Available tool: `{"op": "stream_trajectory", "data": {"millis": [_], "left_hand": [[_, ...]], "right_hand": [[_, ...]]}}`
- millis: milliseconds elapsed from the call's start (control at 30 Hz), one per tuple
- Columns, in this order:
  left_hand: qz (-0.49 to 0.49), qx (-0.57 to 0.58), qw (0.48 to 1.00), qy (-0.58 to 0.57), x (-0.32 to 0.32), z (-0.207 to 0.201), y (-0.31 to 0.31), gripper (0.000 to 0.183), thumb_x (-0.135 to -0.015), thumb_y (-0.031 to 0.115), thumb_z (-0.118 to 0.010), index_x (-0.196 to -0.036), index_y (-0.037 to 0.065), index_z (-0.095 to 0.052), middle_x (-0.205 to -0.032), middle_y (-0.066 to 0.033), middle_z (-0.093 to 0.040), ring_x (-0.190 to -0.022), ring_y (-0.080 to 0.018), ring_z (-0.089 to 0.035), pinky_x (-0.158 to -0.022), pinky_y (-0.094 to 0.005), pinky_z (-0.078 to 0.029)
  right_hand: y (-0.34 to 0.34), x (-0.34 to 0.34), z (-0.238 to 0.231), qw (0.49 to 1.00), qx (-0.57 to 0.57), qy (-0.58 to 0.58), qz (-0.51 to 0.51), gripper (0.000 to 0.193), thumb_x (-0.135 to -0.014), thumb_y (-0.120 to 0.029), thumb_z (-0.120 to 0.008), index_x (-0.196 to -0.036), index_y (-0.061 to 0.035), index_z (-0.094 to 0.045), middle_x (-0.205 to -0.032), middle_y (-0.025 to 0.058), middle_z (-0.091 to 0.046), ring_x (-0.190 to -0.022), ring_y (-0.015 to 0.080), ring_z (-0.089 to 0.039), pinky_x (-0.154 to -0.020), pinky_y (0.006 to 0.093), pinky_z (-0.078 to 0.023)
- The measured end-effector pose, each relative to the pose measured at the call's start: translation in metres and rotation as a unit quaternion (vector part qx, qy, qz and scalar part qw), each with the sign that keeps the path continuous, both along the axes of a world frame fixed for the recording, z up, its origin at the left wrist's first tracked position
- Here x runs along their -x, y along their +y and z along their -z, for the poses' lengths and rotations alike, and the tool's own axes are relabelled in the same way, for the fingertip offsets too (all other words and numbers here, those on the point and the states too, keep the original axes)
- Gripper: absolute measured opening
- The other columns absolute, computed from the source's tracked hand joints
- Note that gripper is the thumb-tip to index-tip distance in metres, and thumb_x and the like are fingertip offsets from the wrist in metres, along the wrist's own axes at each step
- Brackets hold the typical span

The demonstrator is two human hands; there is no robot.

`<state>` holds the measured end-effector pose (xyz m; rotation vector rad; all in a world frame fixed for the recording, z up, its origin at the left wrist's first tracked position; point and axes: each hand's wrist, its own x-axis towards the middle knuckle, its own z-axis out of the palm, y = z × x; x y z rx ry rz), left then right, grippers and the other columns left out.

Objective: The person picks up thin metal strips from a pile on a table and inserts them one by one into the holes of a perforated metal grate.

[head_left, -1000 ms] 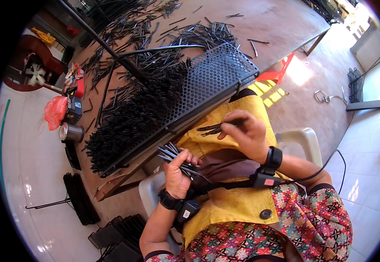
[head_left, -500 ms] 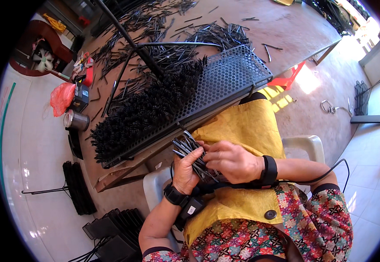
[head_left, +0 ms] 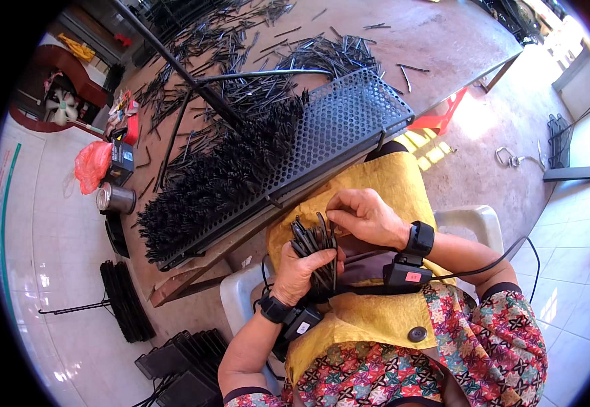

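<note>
My left hand (head_left: 298, 271) is closed round a bunch of dark, thin strips (head_left: 318, 241), their tips fanning up past the thumb. Just to the right, my right hand (head_left: 369, 216) has thumb and forefinger pinched at the top of one strip standing at the bunch's edge. Beyond both hands, a black perforated panel (head_left: 349, 112) lies slanted at the table's near edge. Dense black tufts (head_left: 220, 183) fill its left part, while bare holes show on the right.
Loose black strips (head_left: 240, 61) are strewn over the table (head_left: 437, 41). A slanted black pole (head_left: 173, 68) rises by the panel. At left are a metal tin (head_left: 116, 198) and a red plastic bag (head_left: 93, 166). Finished-looking black tufted pieces (head_left: 125, 298) lean at lower left.
My right hand has drawn up and slightly right, away from the middle of the bunch, to a pinch at a strip's top. The bunch stands more upright in my left hand.
</note>
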<state>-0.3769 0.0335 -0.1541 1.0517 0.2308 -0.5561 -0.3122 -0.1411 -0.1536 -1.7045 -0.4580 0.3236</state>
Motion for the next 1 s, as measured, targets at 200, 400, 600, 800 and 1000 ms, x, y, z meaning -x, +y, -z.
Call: {"op": "stream_trajectory", "data": {"millis": [200,400,600,800,1000], "left_hand": [[-0.044,-0.010,0.999,-0.003,0.001,0.003,0.001,0.020,-0.079,0.002,-0.063,-0.098,-0.002,-0.058,-0.079,-0.0121,-0.065,-0.065,-0.0193,-0.064,-0.060,-0.0292,-0.053],[-0.035,0.027,0.999,0.003,0.003,0.006,0.002,0.025,-0.078,0.001,-0.063,-0.102,-0.002,-0.056,-0.084,-0.0125,-0.065,-0.071,-0.0201,-0.064,-0.065,-0.0312,-0.054],[-0.024,0.061,0.997,0.028,0.008,0.018,0.000,0.030,-0.079,0.001,-0.062,-0.107,-0.001,-0.053,-0.087,-0.0115,-0.064,-0.074,-0.0203,-0.063,-0.068,-0.0322,-0.053],[-0.015,0.046,0.997,0.052,0.008,0.019,-0.002,0.018,-0.079,0.002,-0.061,-0.097,-0.001,-0.058,-0.083,-0.0107,-0.065,-0.070,-0.0189,-0.063,-0.065,-0.0314,-0.053],[-0.004,0.035,0.999,0.037,0.007,0.020,0.001,0.009,-0.078,0.002,-0.062,-0.086,-0.002,-0.063,-0.077,-0.0096,-0.065,-0.068,-0.0177,-0.063,-0.063,-0.0295,-0.053]], "right_hand": [[-0.003,-0.026,-0.012,0.982,-0.049,-0.043,0.177,0.011,-0.083,-0.008,-0.059,-0.083,0.0034,-0.058,-0.065,0.0101,-0.061,-0.060,0.0136,-0.058,-0.054,0.0278,-0.046],[0.003,-0.084,-0.025,0.929,-0.052,-0.259,0.258,0.010,-0.081,-0.007,-0.061,-0.082,0.0021,-0.058,-0.068,0.0141,-0.061,-0.060,0.0221,-0.061,-0.054,0.0290,-0.046],[0.026,-0.106,-0.027,0.884,-0.024,-0.412,0.219,0.009,-0.077,-0.003,-0.062,-0.085,-0.0004,-0.058,-0.073,0.0133,-0.057,-0.070,0.0323,-0.056,-0.062,0.0381,-0.046],[0.034,-0.118,-0.020,0.834,0.087,-0.537,0.089,0.011,-0.076,-0.003,-0.061,-0.086,0.0001,-0.057,-0.071,0.0118,-0.055,-0.069,0.0298,-0.054,-0.060,0.0384,-0.045],[0.042,-0.108,-0.035,0.805,0.322,-0.498,0.010,0.024,-0.081,-0.017,-0.061,-0.098,-0.0006,-0.057,-0.062,0.0130,-0.052,-0.062,0.0307,-0.053,-0.054,0.0400,-0.044]]}}
